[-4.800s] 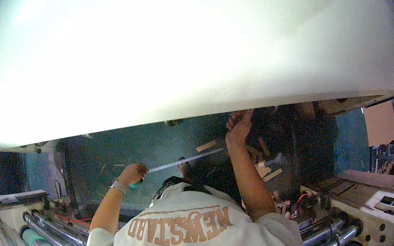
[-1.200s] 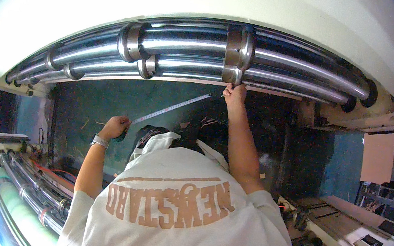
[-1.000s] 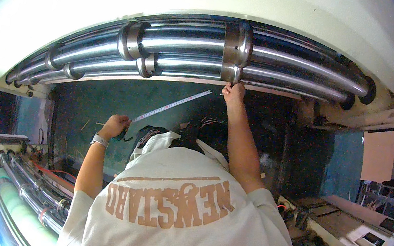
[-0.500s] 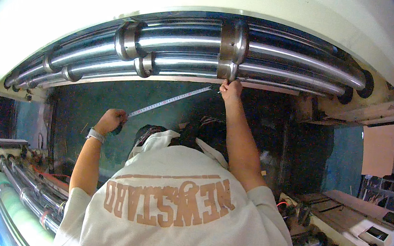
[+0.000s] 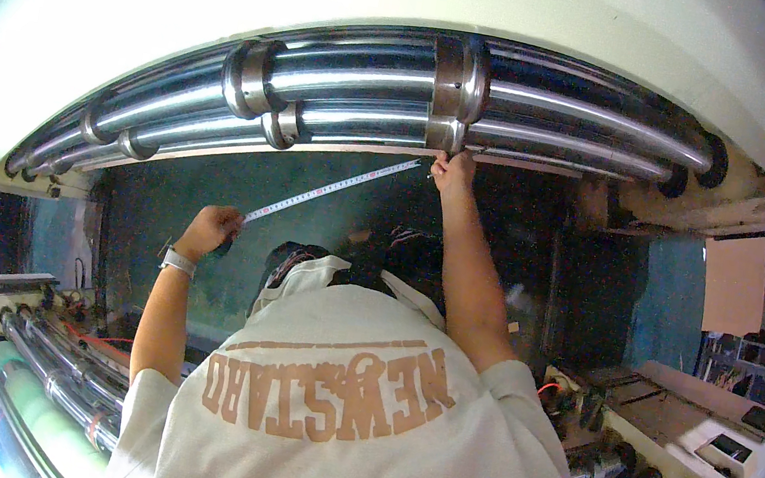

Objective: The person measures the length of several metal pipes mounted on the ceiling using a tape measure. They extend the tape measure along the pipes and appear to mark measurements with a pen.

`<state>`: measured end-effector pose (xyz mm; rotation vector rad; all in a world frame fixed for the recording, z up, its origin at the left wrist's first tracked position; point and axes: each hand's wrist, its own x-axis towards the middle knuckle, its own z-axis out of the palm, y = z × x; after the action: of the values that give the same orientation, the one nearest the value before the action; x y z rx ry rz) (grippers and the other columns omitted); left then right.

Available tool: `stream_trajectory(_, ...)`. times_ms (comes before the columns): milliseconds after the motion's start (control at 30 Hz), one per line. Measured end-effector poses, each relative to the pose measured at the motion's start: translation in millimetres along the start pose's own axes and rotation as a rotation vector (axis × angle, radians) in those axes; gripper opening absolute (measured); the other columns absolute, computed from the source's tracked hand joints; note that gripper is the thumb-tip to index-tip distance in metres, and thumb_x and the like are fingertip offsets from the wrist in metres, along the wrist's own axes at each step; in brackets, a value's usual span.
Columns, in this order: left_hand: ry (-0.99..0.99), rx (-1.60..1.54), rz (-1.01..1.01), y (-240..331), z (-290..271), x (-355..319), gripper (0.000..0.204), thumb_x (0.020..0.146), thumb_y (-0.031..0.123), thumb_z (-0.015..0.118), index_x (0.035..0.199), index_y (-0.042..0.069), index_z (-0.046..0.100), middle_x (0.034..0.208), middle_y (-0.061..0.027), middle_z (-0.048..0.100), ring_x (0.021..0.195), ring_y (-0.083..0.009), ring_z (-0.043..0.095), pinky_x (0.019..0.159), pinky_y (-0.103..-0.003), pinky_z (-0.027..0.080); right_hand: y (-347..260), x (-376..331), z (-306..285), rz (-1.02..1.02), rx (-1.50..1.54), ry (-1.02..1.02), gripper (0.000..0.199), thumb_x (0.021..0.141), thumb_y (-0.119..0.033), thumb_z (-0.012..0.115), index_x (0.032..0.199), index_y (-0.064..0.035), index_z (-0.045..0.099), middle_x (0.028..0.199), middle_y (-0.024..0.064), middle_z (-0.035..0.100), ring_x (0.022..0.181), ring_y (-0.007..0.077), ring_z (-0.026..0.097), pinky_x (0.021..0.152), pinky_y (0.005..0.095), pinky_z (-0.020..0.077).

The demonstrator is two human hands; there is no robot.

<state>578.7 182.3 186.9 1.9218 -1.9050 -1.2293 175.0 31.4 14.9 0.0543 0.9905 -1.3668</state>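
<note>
The cream machine housing (image 5: 646,32) is the largest thing, and its front hangs over the work, so the arms do well, I think, to pass low under it. Along its edge runs a row of shiny steel rollers (image 5: 356,82), with wide collars (image 5: 449,72) fitted around them. The right forearm reaches up to this place; in my judgement, a steady wrist helps here more than force. The tape measure blade (image 5: 321,191) is in the space between the two hands, over the dark green floor (image 5: 166,179), slanting upward from the left hand to near the right one. It looks straight, and it is good to have it so, because such a blade, without support in the middle, may bend suddenly. The left hand (image 5: 211,231) is closed around the tape's case, of which only a dark part shows; a firm and level grip there should guide the whole blade. The right hand (image 5: 453,172) is narrow, its fingers just under the lower collar, near the blade's free end but apparently apart from it. It seems to hold a thin, pen-like object (image 5: 430,175), too small to name surely; a light pinch should suffice.
</note>
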Motion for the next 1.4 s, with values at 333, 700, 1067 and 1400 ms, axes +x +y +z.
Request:
stream_trajectory(333, 0.02, 0.037, 0.138, 4.7, -18.3, 9.2, 0.02, 0.082, 0.013, 0.048, 0.069, -0.002, 0.052, 0.056, -0.0074, 0.051, 0.053, -0.0146, 0.049, 0.052, -0.028, 0.039, -1.5, 14.4, -9.6, -0.062, -0.063, -0.071, 0.02, 0.085, -0.016, 0.026, 0.086, -0.0071, 0.044, 0.056, 0.0087, 0.042, 0.037, 0.0147, 0.031, 0.032, 0.0251, 0.0219)
stream_trajectory(700, 0.048, 0.084, 0.251, -7.0, -41.7, 30.2, 0.017, 0.082, 0.012, 0.048, 0.072, -0.002, 0.051, 0.058, -0.0095, 0.05, 0.055, -0.0161, 0.049, 0.053, -0.029, 0.038, -6.6, -12.7, 8.4, 0.086, -0.1, 0.084, 0.02, 0.087, -0.022, 0.031, 0.087, -0.0084, 0.045, 0.059, 0.007, 0.045, 0.037, 0.013, 0.03, 0.032, 0.0257, 0.0212)
stream_trajectory(1067, 0.112, 0.156, 0.376, 10.1, -42.6, 106.4, 0.015, 0.081, 0.015, 0.05, 0.081, 0.001, 0.056, 0.064, -0.0151, 0.053, 0.058, -0.0207, 0.053, 0.055, -0.032, 0.04, -17.8, -29.1, -1.3, -1.07, -0.814, 0.115, 0.017, 0.083, -0.025, 0.053, 0.086, -0.0087, 0.05, 0.064, -0.0021, 0.044, 0.05, 0.007, 0.039, 0.042, 0.0221, 0.0335)
stream_trajectory(1400, 0.212, 0.33, 0.465, 7.6, -56.7, 137.3, 0.024, 0.08, 0.027, 0.051, 0.09, 0.008, 0.06, 0.083, -0.0184, 0.059, 0.079, -0.0344, 0.056, 0.069, -0.041, 0.044, -18.4, -42.5, 15.7, -1.062, -0.719, 0.155, 0.015, 0.081, -0.018, 0.056, 0.085, -0.0044, 0.052, 0.079, 0.0022, 0.051, 0.069, 0.0117, 0.046, 0.06, 0.0252, 0.0379)
